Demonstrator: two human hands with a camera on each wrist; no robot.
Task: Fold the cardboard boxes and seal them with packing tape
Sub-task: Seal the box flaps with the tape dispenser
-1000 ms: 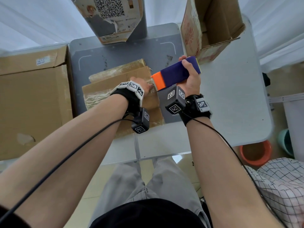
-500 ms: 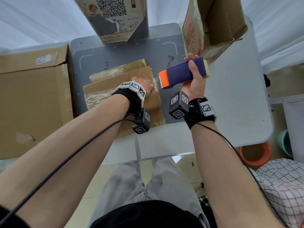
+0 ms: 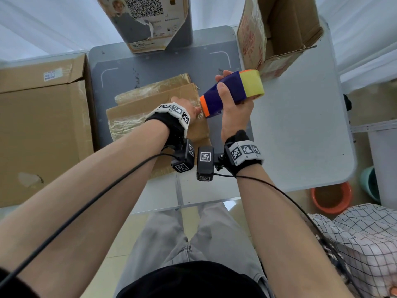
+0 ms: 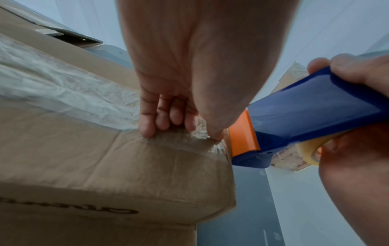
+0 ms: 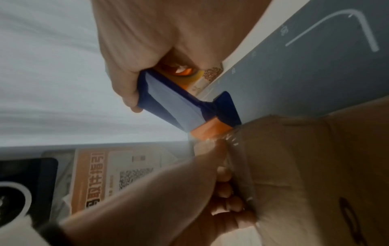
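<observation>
A small brown cardboard box, its top covered with clear packing tape, lies on the grey mat. My left hand rests on the box's right end. In the left wrist view its fingertips and thumb press the tape down at the box's edge. My right hand grips a blue tape dispenser holding a yellowish roll. The dispenser's orange tip sits right beside the left thumb at the box's edge, with the roll end tilted up.
A large brown box fills the left side. An open box stands at the back right and a printed box with a QR code at the back. White table extends right. An orange bucket sits on the floor.
My right hand has turned the dispenser, lifting the roll end and bringing the orange tip down beside the left thumb. The left hand has stayed on the box's right end.
</observation>
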